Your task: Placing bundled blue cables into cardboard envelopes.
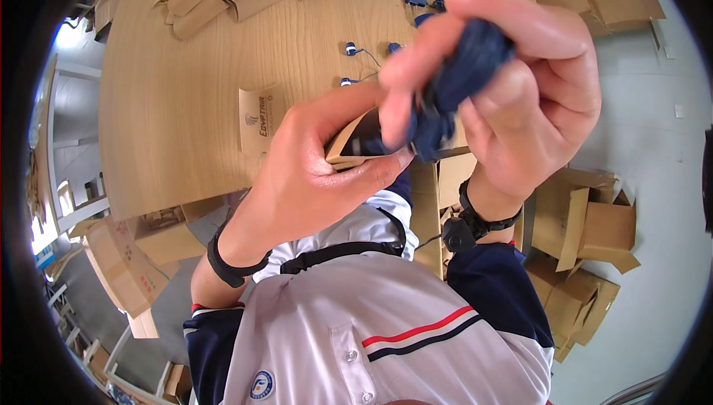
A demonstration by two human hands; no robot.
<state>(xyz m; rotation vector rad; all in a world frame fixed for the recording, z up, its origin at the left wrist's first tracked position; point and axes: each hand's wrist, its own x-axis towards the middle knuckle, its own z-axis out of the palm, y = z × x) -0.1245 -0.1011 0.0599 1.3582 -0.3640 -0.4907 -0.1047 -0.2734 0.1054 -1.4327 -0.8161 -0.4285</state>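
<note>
Standing at the far left, a white metal frame (pixel 78 69) is bending along the lens's dark rim, and the bright room beyond it is blurring past recognition. An opened cardboard box (pixel 122 271) is sitting below the table's left side, its upper part passing out of sight. The wood-grained table (pixel 163 108) is filling the upper middle, and a pile of kraft pillow cartons (pixel 197 8) is lying at its far side, cut off by the top edge. One printed kraft carton (pixel 256 119) is resting alone nearer the person. Beside it, the left hand (pixel 293 167) is curling around an open carton (pixel 343 145), largely covering it; what is lying inside is hard to make out. White-and-blue earbuds (pixel 350 49) are lying beyond that hand, some partly hidden. At the carton's mouth, the right hand (pixel 549 86) is pinching a dark blue earphone bundle (pixel 468 63), blurred and half covered by the fingers. More blue bundles (pixel 416 0) are lying behind, near the table's far right. Farther right, cardboard boxes (pixel 609 227) are standing open on the pale grey floor (pixel 661 204).
</note>
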